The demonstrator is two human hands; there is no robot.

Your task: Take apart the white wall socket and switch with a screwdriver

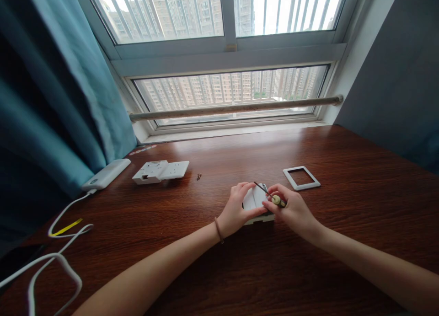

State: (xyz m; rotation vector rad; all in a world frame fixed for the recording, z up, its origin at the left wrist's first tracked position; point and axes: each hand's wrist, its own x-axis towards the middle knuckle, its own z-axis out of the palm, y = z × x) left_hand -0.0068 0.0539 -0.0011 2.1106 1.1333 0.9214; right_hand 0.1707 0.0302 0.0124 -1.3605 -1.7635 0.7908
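A white switch panel on a pale box-like base sits on the brown wooden table, in front of me. My left hand grips the panel from its left side, thumb along the near edge and fingers at the far edge. In my right hand is a screwdriver with a yellow and black handle, its shaft pointing up and left across the panel. Fingers of my right hand also rest at the panel's right edge. The hands hide part of the panel.
A white square frame lies at the right. Two small screws and white socket parts are on the left, with a white power bank, a cable and a yellow strip. Window and curtain stand behind.
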